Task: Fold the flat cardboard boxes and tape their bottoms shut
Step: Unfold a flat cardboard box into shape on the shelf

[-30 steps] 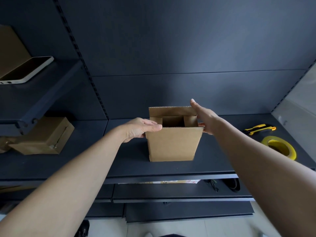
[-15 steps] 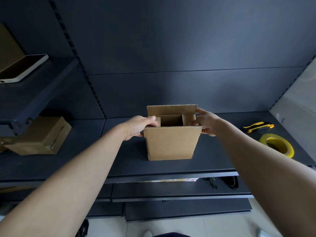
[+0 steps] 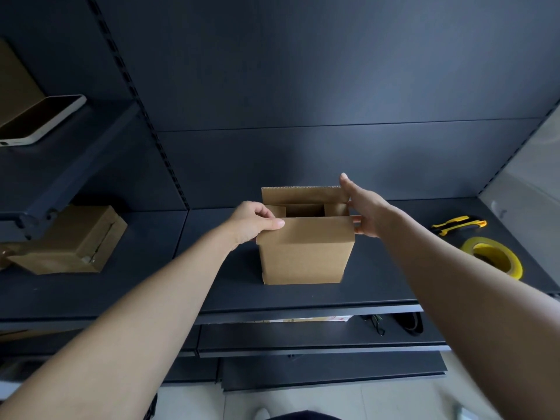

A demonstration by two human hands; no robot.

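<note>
A small brown cardboard box [image 3: 304,256] stands upright on the dark shelf [image 3: 181,283], its top flaps raised and its two short side flaps turned inward. My left hand [image 3: 253,221] pinches the left corner of the near flap, thumb on the flap's face. At the box's right side, my right hand [image 3: 368,212] has its thumb straight up against the far flap's right edge, and its fingertips touch the right edge of the near flap. A yellow tape roll [image 3: 497,259] lies on the shelf to the right.
A yellow and black utility knife [image 3: 457,224] lies behind the tape roll. Another folded cardboard box [image 3: 69,244] rests on its side at the left of the shelf. On an upper left shelf a phone [image 3: 39,119] leans. Lower shelves jut out below.
My right thumb has lifted from the box's right side up to the far flap's edge. My left hand keeps its hold on the near flap. The box stays in place.
</note>
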